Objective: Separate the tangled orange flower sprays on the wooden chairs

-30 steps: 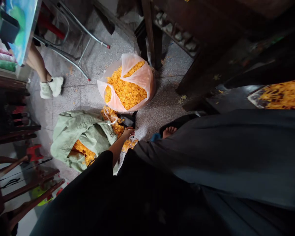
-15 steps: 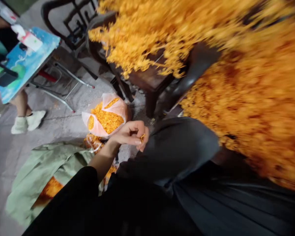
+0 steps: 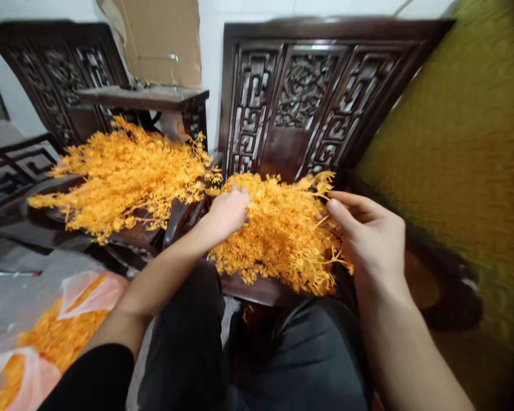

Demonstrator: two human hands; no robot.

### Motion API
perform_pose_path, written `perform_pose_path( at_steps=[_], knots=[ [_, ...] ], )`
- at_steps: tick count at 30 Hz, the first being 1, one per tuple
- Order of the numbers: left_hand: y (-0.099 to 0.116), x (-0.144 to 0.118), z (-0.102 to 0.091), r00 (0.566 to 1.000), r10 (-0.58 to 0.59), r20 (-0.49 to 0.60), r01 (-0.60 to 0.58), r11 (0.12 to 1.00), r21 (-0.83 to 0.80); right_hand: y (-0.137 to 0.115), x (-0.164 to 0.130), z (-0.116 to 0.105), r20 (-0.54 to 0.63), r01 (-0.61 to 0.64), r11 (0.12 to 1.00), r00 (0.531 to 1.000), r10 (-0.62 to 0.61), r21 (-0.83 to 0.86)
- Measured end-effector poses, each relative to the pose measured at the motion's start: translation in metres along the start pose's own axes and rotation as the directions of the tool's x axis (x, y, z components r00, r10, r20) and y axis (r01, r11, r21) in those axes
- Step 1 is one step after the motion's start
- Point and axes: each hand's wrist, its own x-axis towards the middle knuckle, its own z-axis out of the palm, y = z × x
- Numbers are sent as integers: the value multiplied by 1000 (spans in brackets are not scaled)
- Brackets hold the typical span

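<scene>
My right hand pinches the stem of an orange plastic foliage sprig between thumb and fingertips. Its bushy tip points left, over a pile of the same orange artificial foliage in front of my knees. Above the pile's left side is my left hand, fingers curled and slightly blurred; what they hold, if anything, is hidden. The pile lies on a dark wooden seat.
To the left, another heap of orange foliage covers dark wood furniture. A plastic bag of loose orange pieces stands on the floor at lower left. Behind are a carved chair back, a small side table and cardboard. A yellowish surface rises at right.
The view has swung right, from the floor bag to the foliage pile. My left hand, pinching a small orange bit earlier, is now over the pile. My right hand has come into view holding a sprig.
</scene>
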Motion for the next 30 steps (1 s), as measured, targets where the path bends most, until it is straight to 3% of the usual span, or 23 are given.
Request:
perform_pose_path(
  at_steps=[2,4,7,9,10,12,14,16,18,21,23,25,27,30],
  knots=[
    [13,-17,-23,993,64,-94,-36,959,280,3,16,8,40,-15,998,999,12,64],
    [34,-36,-36,954,208,-216,-141,947,288,9,27,15,72,-27,993,997,18,119],
    [59,-47,-33,778,405,-481,-386,911,142,27,29,29,97,-15,985,995,-2,172],
    [61,-41,-20,698,491,-521,-548,835,53,40,25,37,134,-14,985,991,-10,173],
    [57,-34,-12,700,521,-489,-591,806,12,46,23,39,185,-33,984,983,0,177],
    [41,-19,2,767,540,-345,-592,804,-57,53,17,36,347,-122,971,937,44,206],
    [21,-3,14,850,496,-177,-517,850,-98,54,13,26,532,-228,947,843,76,226],
    [4,7,22,891,454,-10,-450,881,-142,50,11,14,663,-264,946,745,76,189],
    [-3,10,27,879,460,122,-440,884,-159,46,10,4,713,-164,982,699,51,90],
    [0,6,30,856,463,230,-462,885,-60,44,8,-1,673,205,963,739,-37,-173],
    [8,1,30,881,419,219,-440,896,57,45,5,1,660,436,826,743,-107,-357],
    [15,-3,31,903,403,152,-423,896,138,45,1,3,681,569,658,723,-116,-493],
    [20,-5,34,910,412,49,-414,901,128,43,-2,4,693,632,506,715,-91,-586],
    [23,-5,39,903,417,-99,-423,905,-43,35,-7,1,685,655,351,727,-53,-669]
  ],
)
